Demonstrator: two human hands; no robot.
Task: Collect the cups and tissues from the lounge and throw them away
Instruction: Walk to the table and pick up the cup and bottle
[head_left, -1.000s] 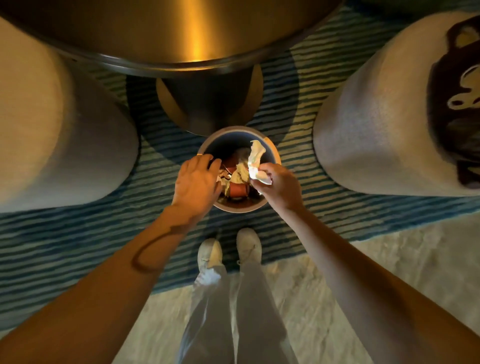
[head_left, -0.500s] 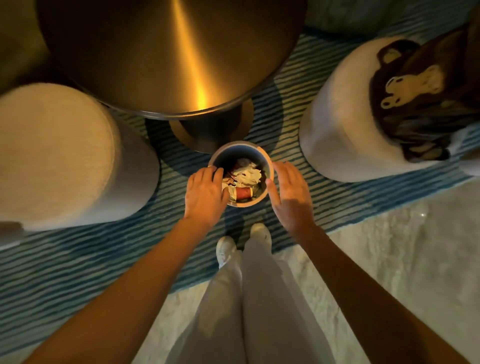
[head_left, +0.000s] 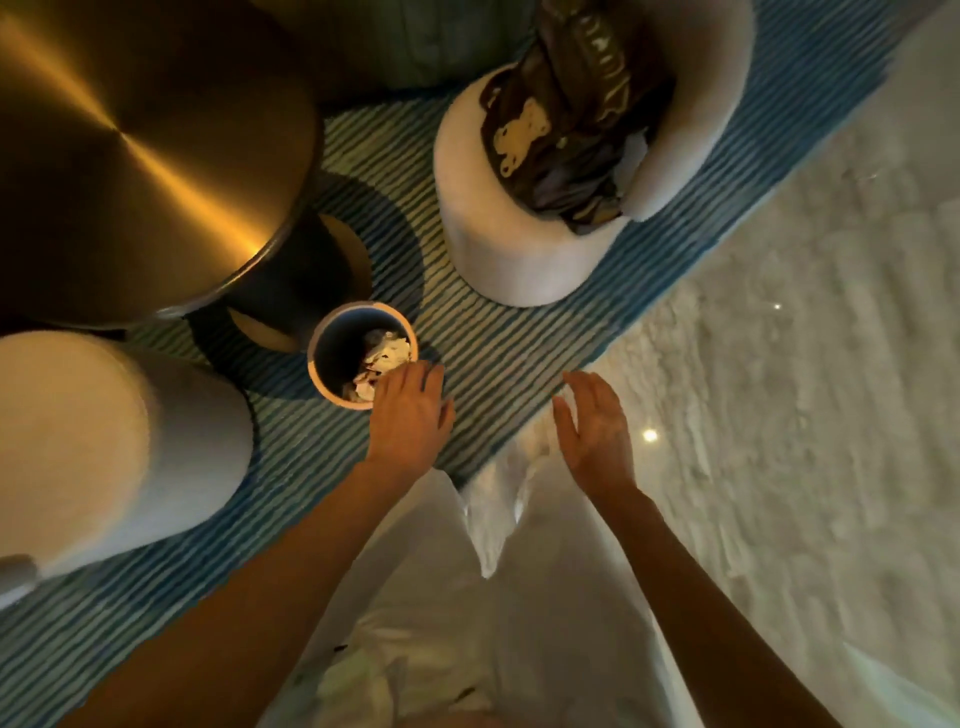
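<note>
A small round waste bin (head_left: 332, 332) stands on the striped rug beside the table's pedestal. Crumpled white tissues (head_left: 387, 356) lie inside it. My left hand (head_left: 410, 415) hovers over the bin's near right rim, palm down, fingers loosely spread, holding nothing. My right hand (head_left: 597, 426) is farther right, above the rug's edge and apart from the bin, fingers spread and empty. No cup is visible from this angle.
A round brass table (head_left: 140, 156) stands at the upper left on a dark pedestal. A pale round stool (head_left: 104, 441) sits left. A pale chair (head_left: 519, 249) with a dark printed cloth (head_left: 566, 119) sits upper right. The blue striped rug (head_left: 493, 353) meets pale floor (head_left: 779, 415).
My right hand dropped the tissue into the bin, then pulled away to the right. My view has risen and swung right, so the bin now sits left of my hands.
</note>
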